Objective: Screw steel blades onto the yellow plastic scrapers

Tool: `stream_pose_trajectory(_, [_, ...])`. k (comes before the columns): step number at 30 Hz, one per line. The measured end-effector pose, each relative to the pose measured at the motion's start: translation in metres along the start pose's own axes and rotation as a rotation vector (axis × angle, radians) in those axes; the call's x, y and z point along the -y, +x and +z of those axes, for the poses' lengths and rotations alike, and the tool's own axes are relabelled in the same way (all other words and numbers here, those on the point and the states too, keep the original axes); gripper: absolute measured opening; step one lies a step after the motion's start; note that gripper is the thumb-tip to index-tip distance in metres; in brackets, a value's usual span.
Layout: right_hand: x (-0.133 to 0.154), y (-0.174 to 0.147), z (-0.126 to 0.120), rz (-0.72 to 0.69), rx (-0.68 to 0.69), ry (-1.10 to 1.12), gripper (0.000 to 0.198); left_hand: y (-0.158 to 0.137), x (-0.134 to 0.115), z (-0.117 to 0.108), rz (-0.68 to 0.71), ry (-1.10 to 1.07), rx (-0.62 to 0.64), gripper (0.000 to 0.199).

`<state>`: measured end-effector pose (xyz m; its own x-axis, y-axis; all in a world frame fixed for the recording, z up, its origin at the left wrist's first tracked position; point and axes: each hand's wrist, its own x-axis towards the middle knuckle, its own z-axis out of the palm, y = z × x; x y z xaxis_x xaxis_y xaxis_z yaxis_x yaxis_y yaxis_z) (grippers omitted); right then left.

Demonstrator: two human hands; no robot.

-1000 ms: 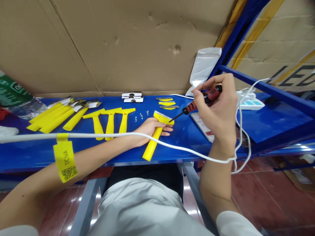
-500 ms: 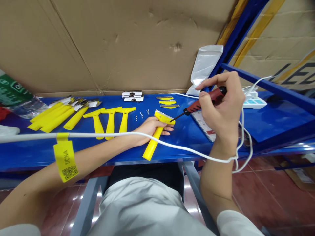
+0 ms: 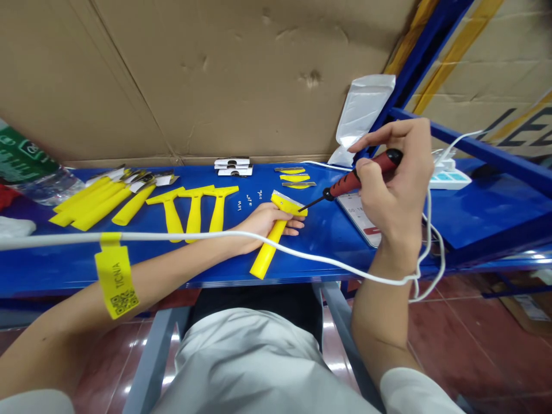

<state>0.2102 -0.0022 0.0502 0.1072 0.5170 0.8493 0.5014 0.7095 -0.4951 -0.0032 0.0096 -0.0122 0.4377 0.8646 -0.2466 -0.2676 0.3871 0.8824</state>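
My left hand (image 3: 264,225) grips a yellow scraper (image 3: 268,253) just below its wide head, which carries a blade along the far edge. In my right hand (image 3: 397,190) is a screwdriver (image 3: 345,185) with a red and black handle, its dark shaft tilted down to the left. The tip meets the right part of the scraper head; the screw there is too small to make out. Beyond my left hand lie small screws (image 3: 249,201) in little groups. Yellow strips with blades (image 3: 297,184) rest past the scraper head.
Yellow scraper handles (image 3: 219,210) and scrapers with blades (image 3: 99,201) lie at left beside a bottle (image 3: 34,167). Stacked blade packs (image 3: 233,167) stand by the cardboard wall. A phone (image 3: 360,215) lies under my right hand. A white cable (image 3: 328,261) crosses in front, near a power strip (image 3: 451,178).
My right hand and the screwdriver handle have shifted slightly up and right, the tip staying at the scraper head. My left hand holds the scraper in the same place.
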Motion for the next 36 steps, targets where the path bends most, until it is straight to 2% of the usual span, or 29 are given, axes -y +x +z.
stream_pose_trajectory(5, [-0.0045, 0.0007, 0.0014, -0.016, -0.016, -0.045, 0.011, 0.0010, 0.0011, -0.0014, 0.004, -0.008, 0.001, 0.022])
stream_pose_trajectory(9, [-0.0059, 0.0013, -0.0001, -0.055, -0.009, -0.019, 0.024, 0.0024, 0.0024, -0.0026, -0.003, -0.008, 0.006, 0.019])
stream_pose_trajectory(15, [-0.0058, 0.0011, -0.0011, -0.021, 0.001, -0.096, 0.014, 0.0011, 0.0008, 0.0004, -0.011, 0.007, -0.022, 0.022])
stream_pose_trajectory(19, [-0.0071, 0.0011, -0.0009, -0.052, 0.005, -0.016, 0.024, 0.0001, -0.0009, 0.0026, -0.019, 0.014, -0.040, 0.026])
stream_pose_trajectory(24, [-0.0069, 0.0011, 0.0001, -0.033, -0.020, -0.051, 0.016, 0.0011, -0.0005, 0.0004, -0.023, -0.002, -0.014, 0.020])
stream_pose_trajectory(28, [-0.0064, 0.0007, -0.0016, -0.050, 0.002, 0.007, 0.020, 0.0016, 0.0005, -0.0011, -0.017, -0.002, -0.005, 0.018])
stream_pose_trajectory(31, [-0.0055, 0.0004, -0.0020, -0.027, -0.004, -0.022, 0.015, 0.0018, 0.0008, -0.0009, -0.016, 0.000, -0.009, 0.019])
stream_pose_trajectory(36, [-0.0055, 0.0001, -0.0019, -0.035, -0.014, -0.002, 0.022, 0.0022, 0.0006, -0.0003, -0.020, 0.009, -0.020, 0.021])
